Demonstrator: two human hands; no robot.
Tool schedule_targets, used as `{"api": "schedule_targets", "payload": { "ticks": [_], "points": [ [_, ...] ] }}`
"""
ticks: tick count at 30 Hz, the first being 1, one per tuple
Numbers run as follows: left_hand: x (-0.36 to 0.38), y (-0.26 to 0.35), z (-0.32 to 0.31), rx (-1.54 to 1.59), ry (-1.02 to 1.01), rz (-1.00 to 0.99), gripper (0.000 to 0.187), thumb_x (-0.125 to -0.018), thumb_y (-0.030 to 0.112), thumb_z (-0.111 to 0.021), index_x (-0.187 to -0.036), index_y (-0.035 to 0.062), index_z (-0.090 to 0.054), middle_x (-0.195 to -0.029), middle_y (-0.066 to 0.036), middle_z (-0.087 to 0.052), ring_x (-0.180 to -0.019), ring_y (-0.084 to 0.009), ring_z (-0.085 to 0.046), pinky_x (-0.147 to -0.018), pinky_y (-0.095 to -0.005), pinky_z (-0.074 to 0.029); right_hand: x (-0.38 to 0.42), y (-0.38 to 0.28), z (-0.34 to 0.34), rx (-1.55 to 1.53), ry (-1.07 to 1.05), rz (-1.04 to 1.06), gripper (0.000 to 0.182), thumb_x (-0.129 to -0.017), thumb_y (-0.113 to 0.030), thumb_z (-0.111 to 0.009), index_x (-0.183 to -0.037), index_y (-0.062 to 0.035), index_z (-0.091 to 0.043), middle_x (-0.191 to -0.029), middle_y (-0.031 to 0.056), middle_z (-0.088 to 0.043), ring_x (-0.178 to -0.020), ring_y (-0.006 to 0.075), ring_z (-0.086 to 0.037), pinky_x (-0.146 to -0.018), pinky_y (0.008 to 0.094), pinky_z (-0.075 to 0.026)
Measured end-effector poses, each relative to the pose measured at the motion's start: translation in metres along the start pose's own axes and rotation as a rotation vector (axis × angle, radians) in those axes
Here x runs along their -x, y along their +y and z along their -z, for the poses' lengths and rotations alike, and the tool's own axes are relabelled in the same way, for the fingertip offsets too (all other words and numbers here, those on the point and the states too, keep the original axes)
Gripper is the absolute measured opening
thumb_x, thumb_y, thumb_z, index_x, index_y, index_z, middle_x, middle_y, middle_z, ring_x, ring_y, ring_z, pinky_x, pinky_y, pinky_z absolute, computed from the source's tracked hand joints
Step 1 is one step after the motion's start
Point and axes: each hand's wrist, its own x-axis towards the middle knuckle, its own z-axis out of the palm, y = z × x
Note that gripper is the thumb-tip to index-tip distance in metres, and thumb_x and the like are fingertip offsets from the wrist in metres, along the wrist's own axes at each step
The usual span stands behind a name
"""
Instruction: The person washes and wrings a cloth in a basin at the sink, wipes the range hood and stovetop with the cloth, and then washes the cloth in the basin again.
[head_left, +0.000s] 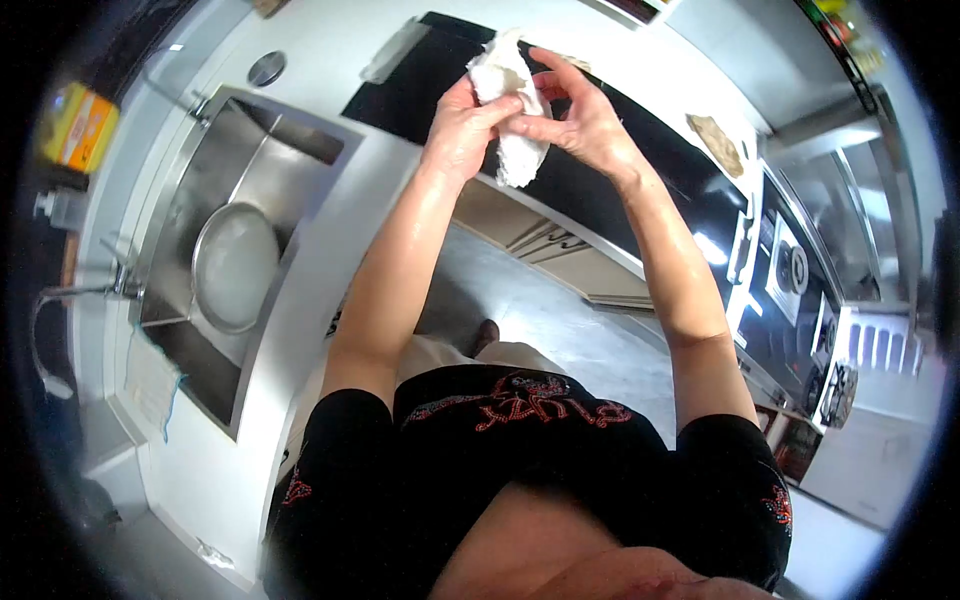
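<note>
A crumpled white paper towel is up in front of me, above the black countertop. My left hand is closed on its left side, with the thumb pressed across the front. From the other side my right hand pinches it, the thumb on its near face and the index finger reaching up past its edge. Both hands meet at the towel's middle. Parts of the fingers behind it are hidden.
At left is a steel sink holding a round pan or lid, with a faucet beside it. A yellow box stands behind. A brown cloth lies on the right counter, near a stove.
</note>
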Motion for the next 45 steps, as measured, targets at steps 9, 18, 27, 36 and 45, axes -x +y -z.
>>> {"api": "schedule_targets", "payload": {
  "ticks": [9,18,27,36,45],
  "points": [
    [-0.015,-0.04,-0.067,-0.331,-0.197,-0.03,0.057,-0.069,-0.008,-0.06,-0.122,0.0069,-0.043,-0.101,-0.007,-0.056,-0.089,-0.0126,-0.054,-0.07,-0.0235,-0.048,0.033,0.06,0.081,-0.36,0.076,-0.201,0.019,-0.078,-0.01,-0.062,-0.095,-0.0028,-0.058,-0.086,0.0011,-0.058,-0.078,0.0085,-0.052,-0.074,0.0219,-0.042],
    [-0.048,-0.055,-0.097,-0.354,-0.425,0.002,0.051,-0.069,-0.007,-0.054,-0.118,0.0052,-0.047,-0.102,-0.005,-0.056,-0.093,-0.0133,-0.054,-0.082,-0.0252,-0.043,0.044,0.072,0.12,-0.46,0.071,-0.275,0.014,-0.078,-0.011,-0.062,-0.09,-0.0055,-0.06,-0.083,-0.0016,-0.057,-0.08,0.0074,-0.051,-0.076,0.0222,-0.041],
    [-0.086,-0.049,-0.094,-1.264,-0.485,-0.031,0.044,-0.062,0.029,-0.074,-0.097,0.004,-0.061,-0.104,-0.011,-0.055,-0.095,-0.0203,-0.054,-0.08,-0.032,-0.044,0.051,0.066,0.147,-0.235,0.441,-0.187,0.011,-0.075,-0.008,-0.065,-0.086,-0.006,-0.063,-0.082,0.0022,-0.062,-0.076,0.0103,-0.058,-0.074,0.0236,-0.047],
    [-0.118,-0.062,-0.121,-0.306,-0.654,0.15,0.022,-0.075,0.007,-0.061,-0.096,-0.0017,-0.057,-0.088,-0.009,-0.061,-0.08,-0.012,-0.059,-0.071,-0.0236,-0.047,0.088,0.065,0.192,-0.581,0.684,-0.253,0.014,-0.079,-0.009,-0.058,-0.091,-0.0029,-0.056,-0.08,0.0023,-0.058,-0.075,0.0097,-0.056,-0.07,0.0234,-0.046],
    [-0.109,-0.094,-0.181,-0.415,-0.733,0.241,0.024,-0.081,0.004,-0.05,-0.103,-0.0056,-0.053,-0.092,-0.008,-0.06,-0.082,-0.0132,-0.057,-0.077,-0.0248,-0.043,0.167,0.115,0.249,-0.706,0.638,-0.405,0.029,-0.072,-0.004,-0.049,-0.101,-0.0009,-0.054,-0.087,0.0063,-0.058,-0.079,0.0147,-0.057,-0.073,0.0262,-0.047]
  ]
}}
